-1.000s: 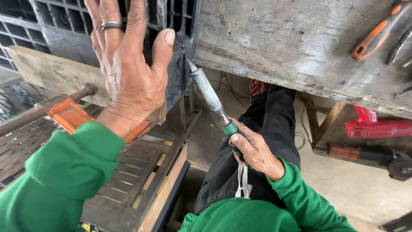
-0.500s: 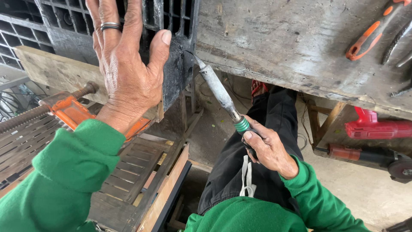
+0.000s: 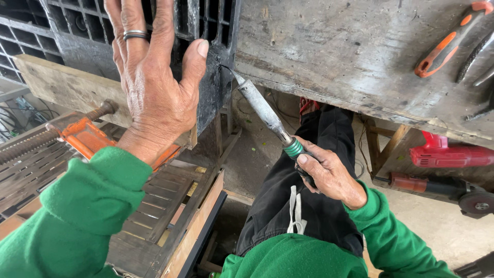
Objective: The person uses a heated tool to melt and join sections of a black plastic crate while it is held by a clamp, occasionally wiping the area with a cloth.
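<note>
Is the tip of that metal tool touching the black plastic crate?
Touching. The head view shows the tool's pointed tip meeting the black crate's corner edge, no gap visible.

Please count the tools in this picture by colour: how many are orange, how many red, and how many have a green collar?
Orange: 2, clamp, handled tool on bench
Red: 2, power tool, grinder
Green collar: 1, soldering iron in right hand
Total: 5

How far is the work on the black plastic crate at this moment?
In hand: the left hand presses flat on the black crate, and the right hand holds a soldering iron with its tip at the crate's corner edge. Done: no finished seam can be made out there. Left: the orange-handled pliers lie untouched on the wooden bench.
</note>
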